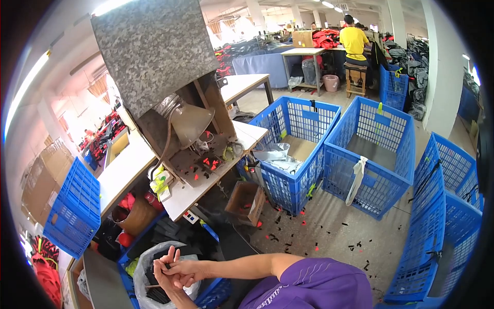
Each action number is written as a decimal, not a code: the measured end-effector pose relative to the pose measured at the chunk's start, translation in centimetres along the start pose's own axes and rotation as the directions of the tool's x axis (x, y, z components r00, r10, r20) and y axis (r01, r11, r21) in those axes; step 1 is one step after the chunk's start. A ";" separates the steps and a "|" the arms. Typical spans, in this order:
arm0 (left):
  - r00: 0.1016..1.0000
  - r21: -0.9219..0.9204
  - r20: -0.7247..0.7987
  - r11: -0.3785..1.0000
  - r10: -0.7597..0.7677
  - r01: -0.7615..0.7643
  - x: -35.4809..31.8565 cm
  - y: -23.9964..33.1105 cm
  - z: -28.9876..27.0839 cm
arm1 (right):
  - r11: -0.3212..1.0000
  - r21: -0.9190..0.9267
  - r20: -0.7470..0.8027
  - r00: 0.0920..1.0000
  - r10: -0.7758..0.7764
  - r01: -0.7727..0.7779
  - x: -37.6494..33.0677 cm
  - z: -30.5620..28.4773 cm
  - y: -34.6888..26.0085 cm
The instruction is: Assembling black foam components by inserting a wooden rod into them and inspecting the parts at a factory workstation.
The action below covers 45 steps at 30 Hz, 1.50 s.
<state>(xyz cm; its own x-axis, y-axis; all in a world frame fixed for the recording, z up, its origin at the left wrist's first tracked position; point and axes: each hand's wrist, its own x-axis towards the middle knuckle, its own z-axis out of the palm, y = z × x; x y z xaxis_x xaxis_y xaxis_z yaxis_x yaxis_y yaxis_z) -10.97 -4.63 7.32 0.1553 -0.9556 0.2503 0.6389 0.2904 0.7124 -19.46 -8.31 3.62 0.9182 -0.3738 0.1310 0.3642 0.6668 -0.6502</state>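
My left hand (pixel 163 277) and my right hand (pixel 186 269) meet at the lower left, fingers overlapping. A small dark piece (pixel 167 265) shows between the fingers; its kind is too small to make out. By the left hand, a thin pale stick-like thing (pixel 152 286) pokes out sideways. Beneath both hands is a clear plastic bag (pixel 141 275) with dark strips in it. The bag sits in a blue crate (pixel 212 233), beside a pile of black flat pieces (pixel 172 232).
A camouflage-patterned box hood (pixel 154 51) with a lamp (pixel 191 123) stands on a white table (pixel 188 198) strewn with red and black scraps. Blue crates (pixel 303 180), (pixel 368 180) stand to the right. A small cardboard box (pixel 246 203) is on the littered floor. A person in yellow (pixel 354 44) sits far off.
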 end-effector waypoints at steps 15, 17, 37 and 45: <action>0.962 -0.235 -0.075 0.942 -0.264 0.240 1.0 -0.7 -3.8 | 0.554 -0.763 -0.276 0.605 -0.746 0.334 0.6 0.0 2.0; 0.924 -0.168 -0.178 0.936 -0.338 0.310 0.8 -1.1 -4.4 | -0.055 -0.997 0.073 0.491 -0.868 0.051 0.5 -0.1 3.2; 0.889 -0.341 -0.418 0.939 -0.185 0.035 3.0 -2.0 -9.0 | 0.383 -0.917 -0.385 0.499 -0.776 -0.112 5.1 -0.7 3.9; 0.786 -0.136 -0.557 0.963 -0.268 0.232 2.9 -0.1 -9.0 | -0.344 -0.934 0.034 0.930 -0.367 -0.102 1.2 -2.2 1.3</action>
<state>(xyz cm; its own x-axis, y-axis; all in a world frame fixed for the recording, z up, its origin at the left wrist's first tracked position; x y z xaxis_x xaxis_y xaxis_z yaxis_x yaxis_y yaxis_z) -3.80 -7.88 2.02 0.3707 -0.8566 -0.3590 0.7539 0.0517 0.6549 -18.24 -9.28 1.24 0.7252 -0.5703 0.3859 -0.3637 -0.7931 -0.4885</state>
